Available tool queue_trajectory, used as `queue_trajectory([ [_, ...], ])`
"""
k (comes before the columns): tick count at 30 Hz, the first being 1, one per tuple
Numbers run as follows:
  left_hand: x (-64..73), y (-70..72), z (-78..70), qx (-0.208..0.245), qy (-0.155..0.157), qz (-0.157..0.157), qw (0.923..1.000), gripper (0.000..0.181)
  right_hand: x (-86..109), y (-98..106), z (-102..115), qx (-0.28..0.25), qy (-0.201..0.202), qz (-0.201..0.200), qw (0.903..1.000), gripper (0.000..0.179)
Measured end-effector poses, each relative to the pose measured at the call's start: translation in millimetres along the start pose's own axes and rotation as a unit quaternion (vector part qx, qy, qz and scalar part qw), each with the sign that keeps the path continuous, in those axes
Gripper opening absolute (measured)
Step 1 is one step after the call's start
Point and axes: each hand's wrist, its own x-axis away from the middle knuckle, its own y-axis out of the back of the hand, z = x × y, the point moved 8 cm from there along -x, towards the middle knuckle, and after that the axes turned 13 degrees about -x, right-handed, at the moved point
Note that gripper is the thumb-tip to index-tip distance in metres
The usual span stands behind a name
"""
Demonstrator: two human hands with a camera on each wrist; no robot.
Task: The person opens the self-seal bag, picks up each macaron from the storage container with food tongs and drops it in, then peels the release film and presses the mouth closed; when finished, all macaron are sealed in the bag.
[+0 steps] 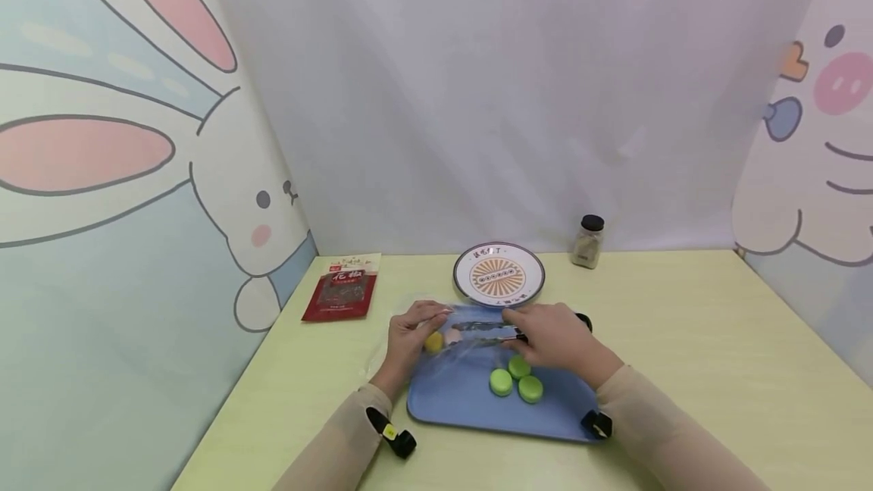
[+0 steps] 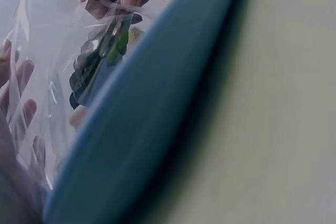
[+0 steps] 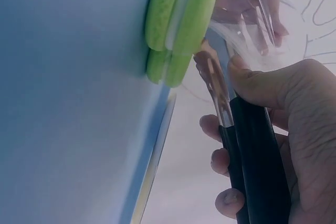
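A clear plastic bag (image 2: 52, 77) lies over the left part of a blue tray (image 1: 464, 409). My left hand (image 1: 414, 330) holds the bag near its mouth, fingers bent. A yellow macaron (image 1: 433, 342) and a pale pink macaron (image 1: 452, 336) show through the plastic beside my left fingers. My right hand (image 1: 555, 336) grips black-handled tongs (image 3: 258, 156), whose metal arms point left into the bag. The tips lie close to the pink macaron; whether they pinch it I cannot tell. Three green macarons (image 1: 501, 383) sit on the tray below my right hand.
Behind the tray stands a round patterned plate (image 1: 499, 274), touching or almost touching its far edge. A red spice packet (image 1: 339, 295) lies at the back left. Toward the back right is a small black-lidded jar (image 1: 588, 242). A white curtain (image 1: 477, 97) hangs behind the table.
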Motion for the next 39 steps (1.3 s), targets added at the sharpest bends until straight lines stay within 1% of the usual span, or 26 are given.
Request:
queue_trajectory([
  [5,0.0,0.2,2.5,0.014,0.002,-0.010,0.9999,0.017,1.4,2.2,-0.6,0.001,0.001,-0.011,0.9999,0.031],
  [8,0.1,0.7,3.0,0.016,-0.002,-0.014,0.9998,0.016,1.2,-0.7,0.8,-0.006,0.005,0.001,1.0000,0.033],
  [12,0.9,1.7,4.8,0.011,0.008,-0.014,0.9998,0.016,1.2,-2.9,1.4,-0.012,0.000,0.017,0.9998,0.035],
  [15,1.3,1.6,14.3,0.010,0.022,-0.013,0.9996,0.016,1.1,-2.7,0.2,-0.013,-0.007,0.017,0.9998,0.035],
  [20,1.8,1.2,29.8,0.011,0.021,-0.012,0.9996,0.015,1.3,-3.1,1.0,-0.017,-0.002,0.017,0.9997,0.037],
  [24,2.1,1.1,31.9,0.012,0.021,-0.011,0.9997,0.016,2.3,-5.1,0.3,-0.021,-0.004,0.027,0.9994,0.039],
  [28,1.7,0.6,33.8,0.008,0.032,-0.010,0.9994,0.016,4.9,-4.3,-3.3,-0.039,-0.018,0.037,0.9984,0.041],
  [31,1.2,0.2,35.4,0.000,0.036,-0.010,0.9993,0.016,8.6,-2.5,-8.1,-0.055,-0.022,0.036,0.9976,0.043],
  [33,0.2,0.0,27.1,-0.005,0.031,-0.010,0.9995,0.015,12.1,-0.4,-12.4,-0.064,-0.023,0.038,0.9970,0.048],
  [36,0.1,0.2,14.1,-0.009,0.028,-0.008,0.9995,0.016,19.7,5.3,-20.0,-0.078,-0.031,0.029,0.9961,0.056],
  [38,0.9,0.8,6.2,-0.013,0.035,-0.007,0.9993,0.018,27.2,10.7,-26.3,-0.084,-0.044,0.021,0.9953,0.060],
  [39,1.6,1.1,6.9,-0.016,0.040,-0.007,0.9990,0.019,31.8,13.3,-29.8,-0.087,-0.051,0.015,0.9947,0.061],
])
